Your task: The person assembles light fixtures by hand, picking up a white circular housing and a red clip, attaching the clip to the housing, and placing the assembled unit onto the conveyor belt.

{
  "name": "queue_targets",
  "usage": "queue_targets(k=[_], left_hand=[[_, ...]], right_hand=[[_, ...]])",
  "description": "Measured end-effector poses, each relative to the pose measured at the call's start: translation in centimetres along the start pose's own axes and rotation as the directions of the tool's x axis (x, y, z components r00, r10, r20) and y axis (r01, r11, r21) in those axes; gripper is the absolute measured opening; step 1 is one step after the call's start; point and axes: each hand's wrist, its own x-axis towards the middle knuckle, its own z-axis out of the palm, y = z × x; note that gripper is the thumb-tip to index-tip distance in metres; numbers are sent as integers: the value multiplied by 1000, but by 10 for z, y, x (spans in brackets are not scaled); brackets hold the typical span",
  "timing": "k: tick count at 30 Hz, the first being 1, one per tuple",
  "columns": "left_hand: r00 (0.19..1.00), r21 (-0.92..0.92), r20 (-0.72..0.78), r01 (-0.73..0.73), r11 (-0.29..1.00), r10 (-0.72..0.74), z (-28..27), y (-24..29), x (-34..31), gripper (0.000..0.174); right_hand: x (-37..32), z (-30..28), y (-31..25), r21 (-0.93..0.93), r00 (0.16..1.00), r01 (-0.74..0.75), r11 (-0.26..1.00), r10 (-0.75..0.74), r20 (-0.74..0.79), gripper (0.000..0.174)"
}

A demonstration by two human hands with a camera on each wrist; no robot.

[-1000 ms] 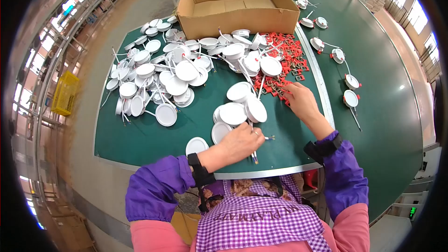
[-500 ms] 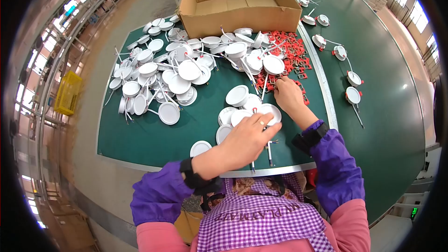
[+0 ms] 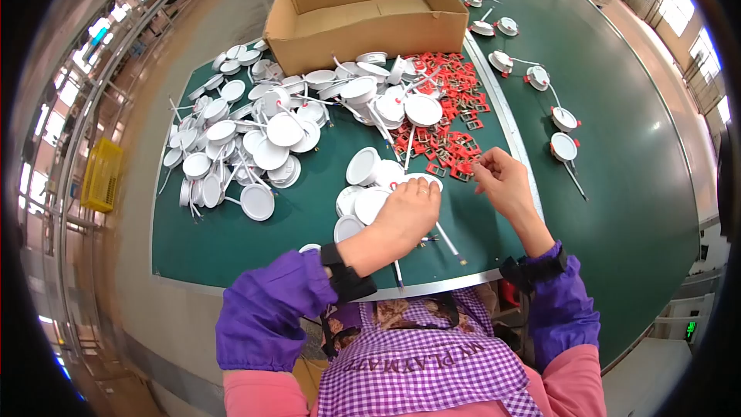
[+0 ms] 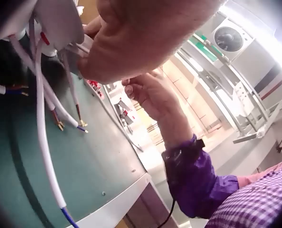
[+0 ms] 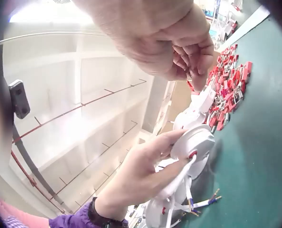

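Note:
My left hand (image 3: 407, 212) holds a round white downlight (image 5: 202, 142) by its rim, thumb on one side and fingers on the other, its white cable trailing toward the table's near edge. Several similar downlights (image 3: 361, 166) lie beside and under that hand. My right hand (image 3: 505, 185) is just right of a heap of red clips with metal springs (image 3: 455, 100). Its thumb and fingers are pinched together, and a small red clip (image 5: 190, 85) shows at the fingertips, mostly hidden by them.
A big pile of white downlights (image 3: 270, 156) covers the table's left and middle. Behind it stands an open cardboard box (image 3: 370, 40). Past a metal edge strip (image 3: 505, 120) on the right, a green belt surface (image 3: 625, 147) carries a row of downlights with red clips.
My left hand has closed round a downlight at the cluster's right. My right hand has drawn back from the red clips toward the right. The head view has shifted slightly.

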Motion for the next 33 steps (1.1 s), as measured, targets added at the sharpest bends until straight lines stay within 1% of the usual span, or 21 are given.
queue_targets(k=[1,3,5,6,7,8,9,10,11,12,13,14,15,18,19,22,26,28,29,31,33], left_hand=[[998,-99,-63,19,995,-26,-5,-2,-1,42],[998,-134,-52,15,991,-22,-17,-7,-5,39],[957,-457,-176,129,880,-231,-31,-6,-10,38],[939,-610,-82,218,762,-335,-42,-5,-12,33],[941,-603,-79,217,767,-329,-41,-4,-13,33],[894,-845,-39,209,493,-445,-42,-3,-16,31],[840,-976,41,151,160,-540,-42,-3,-18,29],[850,-994,78,25,-107,-521,-44,-2,-19,30],[849,-994,79,31,-101,-522,-47,0,-20,30],[827,-973,153,29,-230,-542,-50,2,-22,33],[802,-934,228,20,-357,-552,-52,4,-24,36],[812,-915,247,15,-404,-528,-53,6,-26,39],[811,-915,250,19,-403,-529,-53,8,-26,39],[790,-934,202,-23,-357,-578,-49,18,-29,39],[786,-944,177,-34,-327,-592,-48,20,-30,38],[774,-961,124,-61,-268,-621,-42,27,-33,38],[776,-974,93,-57,-217,-624,-35,31,-36,37],[774,-975,99,-49,-215,-625,-33,34,-36,37],[774,-979,92,-44,-199,-626,-32,36,-35,36],[775,-982,88,-39,-186,-626,-30,37,-35,35],[790,-988,94,0,-154,-606,-26,37,-38,34]], right_hand=[[-5,-4,-6,84,999,-14,996,17,-27,13],[-14,-14,-14,77,998,-33,996,37,-48,11],[-20,-20,-16,118,996,-72,990,78,-48,11],[-23,-20,-17,128,995,-74,989,81,-54,11],[-26,-19,-18,177,996,-65,982,75,-50,10],[-29,-18,-21,225,996,-60,972,72,-45,10],[-31,-15,-22,237,996,-60,970,73,-46,10],[-32,-12,-24,263,996,-9,965,31,-79,9],[-34,-9,-27,286,994,43,957,-10,-113,9],[-35,-6,-31,294,994,44,955,-11,-112,9],[-37,-1,-36,279,985,126,952,-87,-147,9],[-39,3,-41,261,970,207,943,-163,-183,9],[-42,7,-45,265,970,205,942,-160,-182,9],[-51,18,-44,4,907,388,922,-380,-180,13],[-53,19,-44,7,908,386,922,-379,-179,13],[-59,19,-47,-133,907,403,905,-415,-77,14],[-64,17,-51,-26,949,314,949,-314,1,12],[-67,19,-51,-74,913,407,910,-408,-2,14],[-69,20,-48,-74,913,408,910,-409,-1,14],[-71,24,-42,-176,877,478,861,-480,33,18],[-72,26,-37,-181,873,486,855,-486,45,20]])
